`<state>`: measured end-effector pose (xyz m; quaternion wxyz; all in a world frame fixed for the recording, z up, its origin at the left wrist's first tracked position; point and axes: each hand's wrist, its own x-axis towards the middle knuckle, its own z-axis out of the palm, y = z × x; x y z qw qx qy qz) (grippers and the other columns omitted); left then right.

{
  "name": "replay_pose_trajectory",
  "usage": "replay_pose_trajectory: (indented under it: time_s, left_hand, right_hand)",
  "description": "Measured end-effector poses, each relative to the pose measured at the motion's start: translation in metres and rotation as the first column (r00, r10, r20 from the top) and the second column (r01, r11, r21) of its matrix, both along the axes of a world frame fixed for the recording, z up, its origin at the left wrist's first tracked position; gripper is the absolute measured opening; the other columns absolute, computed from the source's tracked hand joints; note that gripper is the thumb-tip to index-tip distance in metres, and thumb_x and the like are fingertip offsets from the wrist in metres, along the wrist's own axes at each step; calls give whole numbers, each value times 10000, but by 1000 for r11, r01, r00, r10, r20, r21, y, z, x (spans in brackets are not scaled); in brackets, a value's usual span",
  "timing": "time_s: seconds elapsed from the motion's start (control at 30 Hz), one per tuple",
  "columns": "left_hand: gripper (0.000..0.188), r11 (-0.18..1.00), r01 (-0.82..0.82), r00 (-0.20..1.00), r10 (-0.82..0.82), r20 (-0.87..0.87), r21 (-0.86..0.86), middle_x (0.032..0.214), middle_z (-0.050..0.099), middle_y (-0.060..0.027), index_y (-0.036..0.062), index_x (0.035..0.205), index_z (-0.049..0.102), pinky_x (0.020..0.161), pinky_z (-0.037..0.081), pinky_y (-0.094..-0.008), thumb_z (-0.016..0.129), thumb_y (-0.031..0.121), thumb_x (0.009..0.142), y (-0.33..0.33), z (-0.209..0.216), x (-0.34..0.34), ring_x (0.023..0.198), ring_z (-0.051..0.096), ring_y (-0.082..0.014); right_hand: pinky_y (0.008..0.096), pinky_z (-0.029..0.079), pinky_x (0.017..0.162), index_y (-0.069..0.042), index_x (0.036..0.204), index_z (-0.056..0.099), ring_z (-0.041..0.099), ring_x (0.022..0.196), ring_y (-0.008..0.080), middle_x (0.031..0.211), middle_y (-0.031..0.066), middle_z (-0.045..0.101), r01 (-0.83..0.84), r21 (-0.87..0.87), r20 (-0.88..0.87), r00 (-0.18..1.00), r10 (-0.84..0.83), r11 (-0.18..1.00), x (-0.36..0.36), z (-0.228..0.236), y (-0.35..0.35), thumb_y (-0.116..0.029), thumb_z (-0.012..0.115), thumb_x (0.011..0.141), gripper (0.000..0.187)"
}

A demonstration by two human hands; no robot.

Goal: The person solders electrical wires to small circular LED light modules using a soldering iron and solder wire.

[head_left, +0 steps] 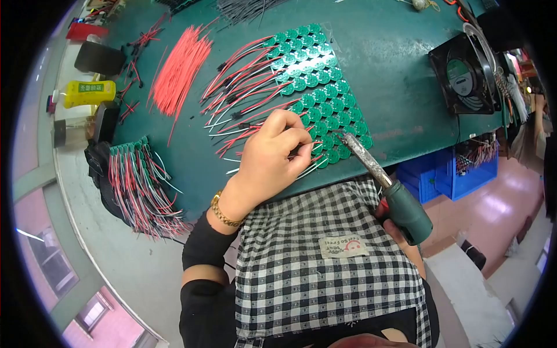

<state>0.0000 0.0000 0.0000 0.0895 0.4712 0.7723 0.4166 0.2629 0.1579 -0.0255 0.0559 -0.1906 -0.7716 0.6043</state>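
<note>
My left hand [272, 153], a gold-coloured watch at its wrist, is closed in a pinch over the lower left side of a panel of small round green circuit boards [328, 107]. Thin wire ends [316, 142] come out at its fingertips and reach the boards. A soldering iron [409, 211] with a dark green handle is in my right hand [396, 235], which the handle partly hides. Its worn metal tip points up and left, close over the boards. Red, white and black wires [241, 87] trail leftward from the panel's left edge.
A bundle of red wires [181, 72] lies on the green table. Wired boards [133, 185] hang at the left edge, near a yellow bottle [90, 94]. A black fan [464, 75] stands right, above blue bins [470, 177]. Black wires [246, 8] lie at the back.
</note>
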Motion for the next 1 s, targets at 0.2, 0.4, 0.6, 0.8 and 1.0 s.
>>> replay_pose_trajectory:
  time_s: [0.2,0.4,0.6,0.8,1.0]
  left_hand:
    - [136,999,-20,1000,20,-21,26,852,534,-33,44,720,582,438,418,-214,661,-40,647,2,-3,3,591,517,-85]
    - [144,999,-40,998,41,-44,25,804,554,-37,53,696,563,474,460,-282,661,-25,625,4,-2,3,567,564,-170]
    - [139,998,-51,998,53,-33,42,800,553,-35,52,684,562,468,453,-283,658,-26,621,4,-5,3,555,555,-170]
    - [141,1000,-13,996,15,-90,22,822,543,-49,37,713,568,464,448,-228,650,-43,629,2,-6,2,611,546,-123]
    - [138,999,-37,997,38,-73,11,826,545,-47,34,710,567,463,444,-228,645,-45,629,-1,-7,3,596,540,-120]
  right_hand:
    - [344,503,662,-44,955,611,621,716,279,875,106,620,-43,278,-129,988,82,960,0,-6,4,-147,688,630,349]
    - [360,495,649,-48,961,605,612,722,295,873,111,607,-78,424,-100,986,133,902,-5,0,6,-195,710,606,398]
    - [361,482,627,-51,929,609,605,717,301,855,111,607,-59,324,-57,995,82,944,0,-3,2,-176,701,617,348]
    - [354,480,620,-40,885,619,597,672,292,816,103,623,8,272,-157,987,36,962,-5,4,1,-154,657,652,262]
    - [346,479,652,-30,923,620,599,709,293,848,112,625,-2,150,-97,995,17,989,-3,8,0,-153,645,680,274]
